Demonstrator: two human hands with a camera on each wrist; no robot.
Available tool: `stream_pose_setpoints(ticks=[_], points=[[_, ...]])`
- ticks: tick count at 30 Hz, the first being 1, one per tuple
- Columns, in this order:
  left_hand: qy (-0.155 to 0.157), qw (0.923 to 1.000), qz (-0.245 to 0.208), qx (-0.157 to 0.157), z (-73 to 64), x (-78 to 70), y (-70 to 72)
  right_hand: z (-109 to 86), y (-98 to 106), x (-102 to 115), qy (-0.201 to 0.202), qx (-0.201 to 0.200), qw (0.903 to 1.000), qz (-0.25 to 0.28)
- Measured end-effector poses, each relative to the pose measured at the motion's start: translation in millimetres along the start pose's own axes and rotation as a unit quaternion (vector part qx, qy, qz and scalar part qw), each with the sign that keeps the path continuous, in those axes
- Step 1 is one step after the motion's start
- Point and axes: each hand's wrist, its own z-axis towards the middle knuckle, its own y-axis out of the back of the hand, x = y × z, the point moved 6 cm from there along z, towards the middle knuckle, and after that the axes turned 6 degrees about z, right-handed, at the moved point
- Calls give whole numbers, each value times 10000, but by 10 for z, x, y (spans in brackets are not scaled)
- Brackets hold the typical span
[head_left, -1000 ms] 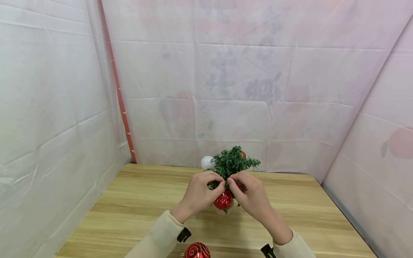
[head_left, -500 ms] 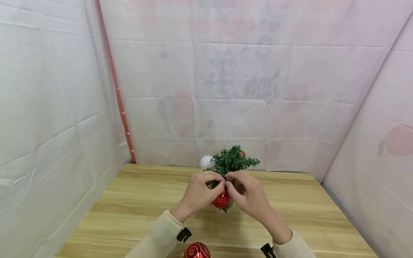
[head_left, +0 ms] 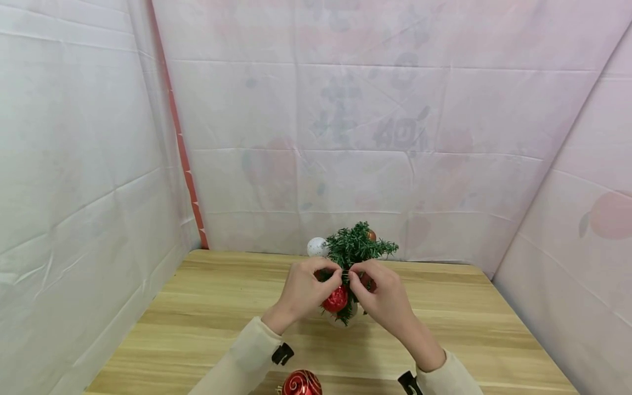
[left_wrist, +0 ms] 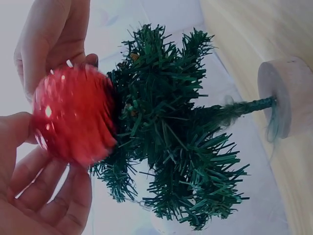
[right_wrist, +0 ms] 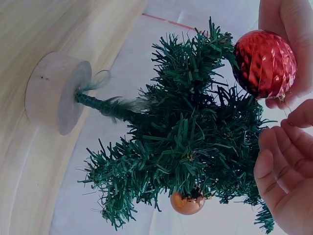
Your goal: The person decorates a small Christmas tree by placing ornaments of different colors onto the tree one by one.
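I see a red ball (left_wrist: 73,115) between the left hand (left_wrist: 44,191) and right hand (left_wrist: 51,39). The green tree (left_wrist: 164,88) stands on the counter (left_wrist: 283,29).

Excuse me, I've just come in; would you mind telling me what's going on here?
A person's left hand and right hand are pinching the thin string of a shiny red ball at a small artificial tree. Whether the string is around a branch isn't clear. A white ball and an orange ball show at the tree's far side, and a swirl-patterned red ornament lies on the table.
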Motion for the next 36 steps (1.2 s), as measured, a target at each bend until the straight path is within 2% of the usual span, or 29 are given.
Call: stream_pose_setpoints(ticks=[4, 8, 13, 21, 26, 36], points=[[220, 9994, 255, 106, 19, -4, -18, -10, 4, -30, -180, -80, 9996, -194], [164, 9956, 925, 35, 58, -59, -37, -3, 10, -49, -301, -202, 9988, -324], [32, 9853, 1691, -222, 96, -114, -60, 14, 17, -63, -451, -329, 9973, -478], [-338, 9643, 2535, -685, 127, -168, -100, 39, -6, -112, -895, -368, 9904, -990], [-532, 9508, 2898, -961, 121, -189, -136, 49, -15, -112, -1030, -391, 9853, -1304], [-428, 9385, 3249, -1089, 136, -209, -170, 89, -36, -98, -967, -430, 9804, -1662]])
